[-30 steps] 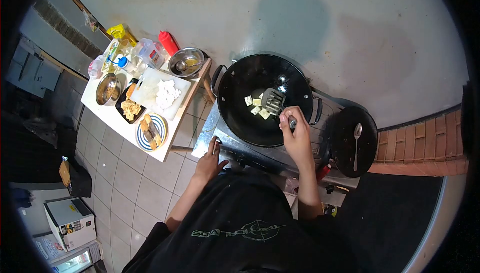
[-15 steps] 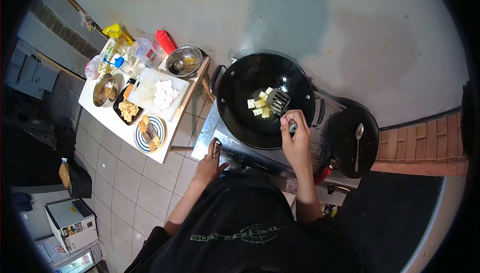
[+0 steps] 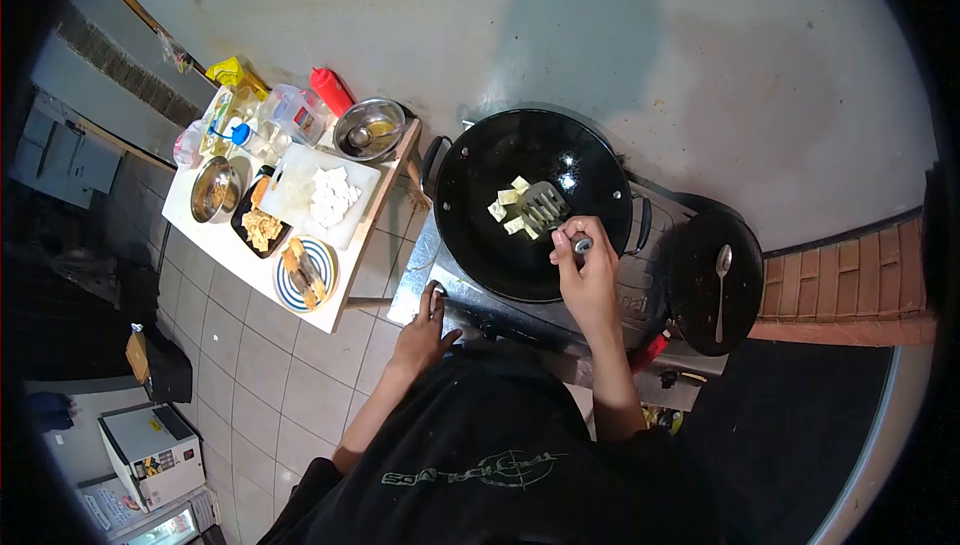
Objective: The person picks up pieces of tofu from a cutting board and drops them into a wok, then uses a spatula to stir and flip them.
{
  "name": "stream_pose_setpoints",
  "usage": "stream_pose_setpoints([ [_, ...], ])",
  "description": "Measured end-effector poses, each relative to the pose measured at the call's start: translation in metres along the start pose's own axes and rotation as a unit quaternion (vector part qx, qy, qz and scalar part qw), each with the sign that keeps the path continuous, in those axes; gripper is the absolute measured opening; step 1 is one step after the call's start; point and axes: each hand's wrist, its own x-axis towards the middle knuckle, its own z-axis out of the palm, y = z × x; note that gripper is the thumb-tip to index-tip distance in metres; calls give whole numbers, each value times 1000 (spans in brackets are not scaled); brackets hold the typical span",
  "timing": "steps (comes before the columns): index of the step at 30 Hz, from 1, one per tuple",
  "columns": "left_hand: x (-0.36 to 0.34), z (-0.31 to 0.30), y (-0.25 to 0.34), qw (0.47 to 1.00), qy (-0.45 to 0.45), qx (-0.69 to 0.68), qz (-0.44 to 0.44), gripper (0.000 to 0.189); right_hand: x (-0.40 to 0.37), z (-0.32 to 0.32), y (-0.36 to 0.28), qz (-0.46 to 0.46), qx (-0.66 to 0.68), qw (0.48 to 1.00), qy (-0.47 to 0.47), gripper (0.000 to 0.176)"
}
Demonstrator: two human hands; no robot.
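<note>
A black wok (image 3: 490, 255) stands on the stove, with several pale cubes (image 3: 497, 211) in it. My right hand (image 3: 586, 267), at the wok's near right side, is closed round the handle of a slotted spatula (image 3: 543, 206). The spatula's head lies over and against the cubes and hides some of them. My left hand (image 3: 425, 338) rests by the front left edge of the metal stove (image 3: 425, 290), fingers apart, with nothing visible in it.
To the left, a white table (image 3: 335, 307) bears a cutting board (image 3: 291, 177) with white pieces, metal bowls (image 3: 368, 129), a striped plate (image 3: 326, 263), a black tray and bottles. A spoon (image 3: 721, 290) lies on a round black pan (image 3: 690, 255) at the right.
The spatula head has shifted slightly left over the cubes, and the cubes have moved left and now lie more spread out. My left hand stays at the stove's edge.
</note>
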Motion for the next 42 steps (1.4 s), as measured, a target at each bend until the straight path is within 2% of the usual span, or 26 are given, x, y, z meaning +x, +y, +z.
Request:
stream_pose_setpoints([
  [3, -1, -6, 4, 1000, -16, 4, -8, 79, 0, -1, -18, 51, 21, 998, -13, 15],
  [6, -2, -8, 7, 1000, -22, 4, -14, 80, 4, -3, -17, 20, -22, 999, -15, 17],
  [16, -3, -3, 4, 1000, 4, -10, 1, 80, 22, -4, -28, -5, -34, 999, 13, 20],
  [18, -3, -3, 5, 1000, 5, -5, -3, 80, 27, -6, -38, 49, -2, 999, 4, 20],
  [21, -4, -3, 6, 1000, 12, -6, -2, 80, 36, -5, -29, 22, 18, 999, 31, 21],
  [25, -4, -2, 5, 1000, 20, -7, 4, 79, 48, -8, -25, 69, 44, 997, 14, 23],
  [30, -3, -4, 7, 1000, 4, -25, -16, 78, 56, -6, -20, 82, 45, 996, 1, 24],
  [39, -5, -5, 8, 1000, 0, -22, -11, 78, 62, -6, -14, 66, 33, 997, -24, 22],
  [41, -5, -8, 11, 1000, -7, -22, -17, 78, 59, -9, -17, 2, -33, 999, -30, 20],
  [42, -5, -9, 11, 999, -14, -21, -23, 79, 58, -11, -22, 2, -32, 999, -30, 20],
])
